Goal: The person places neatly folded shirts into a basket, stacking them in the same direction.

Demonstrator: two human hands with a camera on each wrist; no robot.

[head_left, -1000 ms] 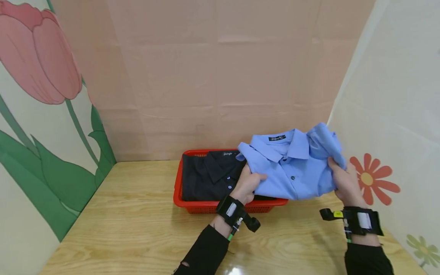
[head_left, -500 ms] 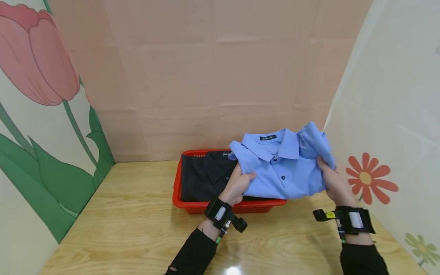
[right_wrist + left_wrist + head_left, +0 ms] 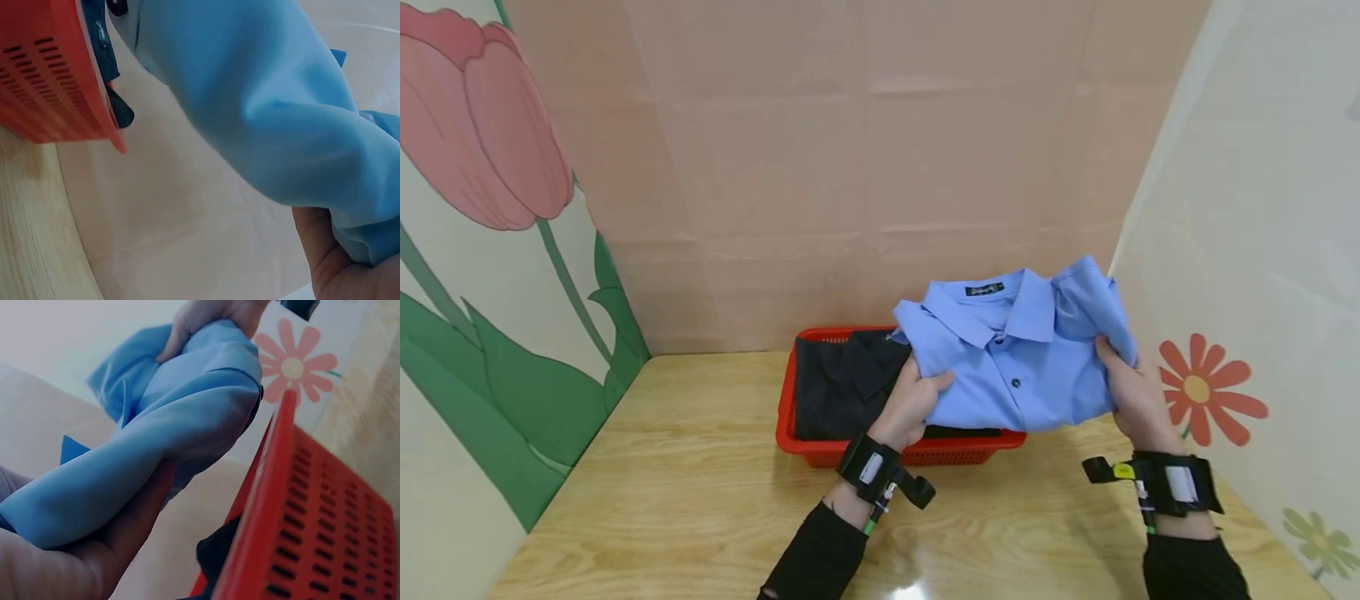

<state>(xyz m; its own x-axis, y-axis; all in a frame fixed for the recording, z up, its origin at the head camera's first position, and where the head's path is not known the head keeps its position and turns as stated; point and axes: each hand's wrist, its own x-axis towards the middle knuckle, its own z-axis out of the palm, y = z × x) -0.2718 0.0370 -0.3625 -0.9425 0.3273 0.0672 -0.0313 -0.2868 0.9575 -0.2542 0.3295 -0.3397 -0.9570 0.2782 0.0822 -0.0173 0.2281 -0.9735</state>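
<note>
A folded light-blue collared shirt [image 3: 1000, 358] is held up between both hands, over the right part of the red basket. My left hand [image 3: 912, 406] grips its left edge, thumb on the front and fingers underneath, as the left wrist view shows around the blue cloth [image 3: 144, 469]. On the right side my right hand [image 3: 1138, 396] grips the bunched sleeve side, its fingers passing beneath the cloth [image 3: 294, 125]. A dark folded shirt [image 3: 850, 387] with a collar lies in the basket, its right part hidden behind the blue shirt.
The red perforated basket [image 3: 786, 417] stands on a light wooden table [image 3: 700, 483] near the beige back wall [image 3: 760, 183]. A flower-printed sheet [image 3: 1262, 208] rises on the right, a tulip-printed one [image 3: 490, 142] on the left.
The blue shirt and both hands have shifted left over the basket, covering more of the dark shirt. In the last half second the shirt has risen slightly. Both grips stay the same.
</note>
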